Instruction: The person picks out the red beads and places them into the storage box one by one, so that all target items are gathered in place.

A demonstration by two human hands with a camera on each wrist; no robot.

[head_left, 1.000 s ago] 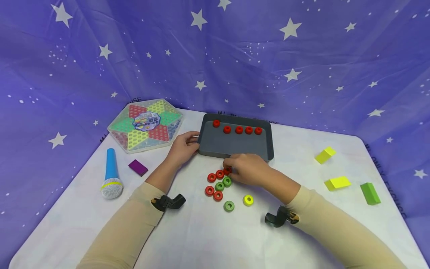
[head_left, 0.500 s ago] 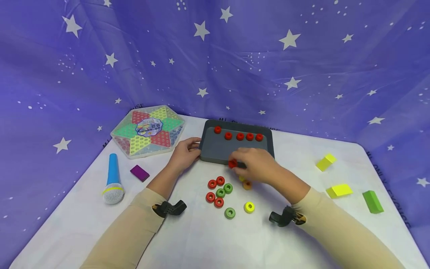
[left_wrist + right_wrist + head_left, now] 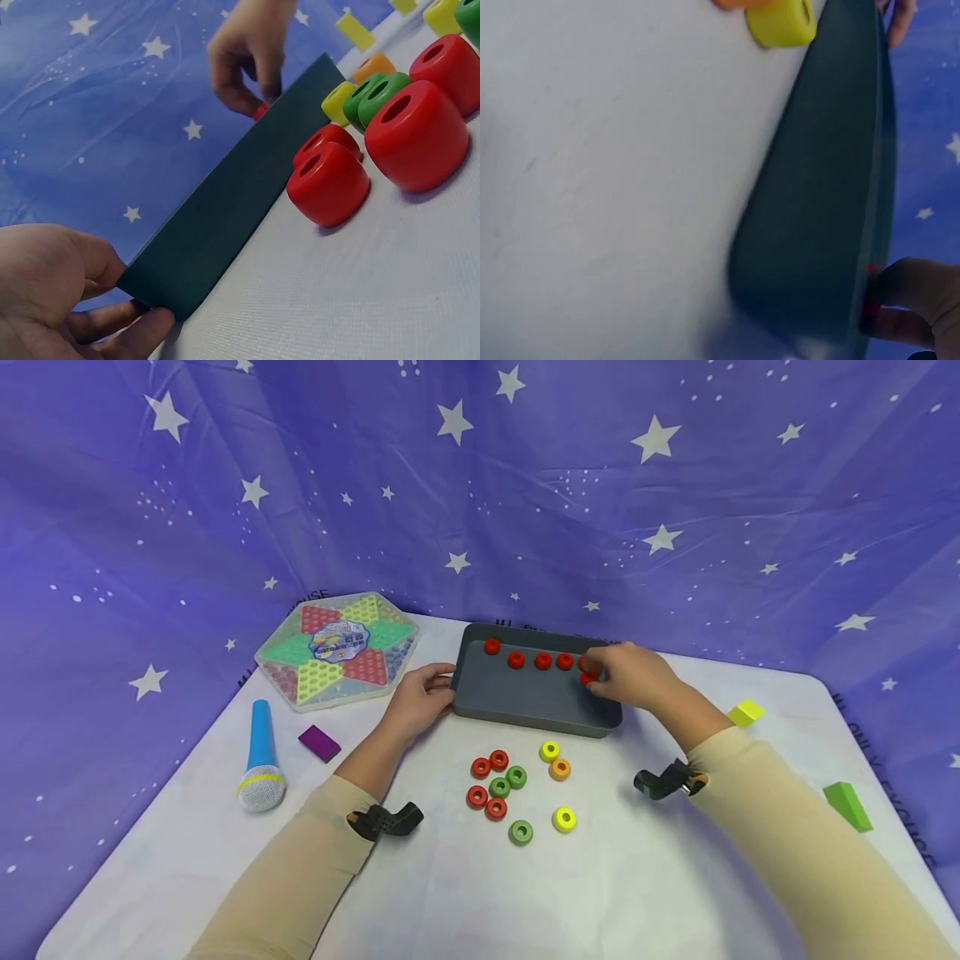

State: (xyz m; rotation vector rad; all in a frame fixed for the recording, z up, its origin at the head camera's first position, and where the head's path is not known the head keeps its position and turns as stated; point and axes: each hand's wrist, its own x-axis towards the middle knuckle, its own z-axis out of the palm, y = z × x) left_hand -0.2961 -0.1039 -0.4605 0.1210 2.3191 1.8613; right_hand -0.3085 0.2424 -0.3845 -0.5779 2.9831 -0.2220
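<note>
A dark grey tray (image 3: 525, 697) lies at the back of the table, with several red beads (image 3: 543, 661) in a row inside it. My left hand (image 3: 418, 700) holds the tray's left end; in the left wrist view its fingers (image 3: 150, 330) bend round the corner. Over the tray's right end, my right hand (image 3: 633, 675) pinches a red bead (image 3: 588, 678) between thumb and fingers, just in front of the row's last bead. In the right wrist view only a red sliver of it shows past the rim. In front of the tray lie red beads (image 3: 477, 797) and green beads (image 3: 499, 787).
Two yellow beads (image 3: 565, 819) and an orange bead (image 3: 560, 769) lie to the right of that group. On the left are a toy microphone (image 3: 261, 760), a purple block (image 3: 319, 743) and a hexagonal game board (image 3: 337, 652). A yellow block (image 3: 746, 713) and green block (image 3: 848, 806) lie right.
My right hand has picked a red bead from the front group and carried it up and right into the tray's right end. The left hand stays at the tray's left end.
</note>
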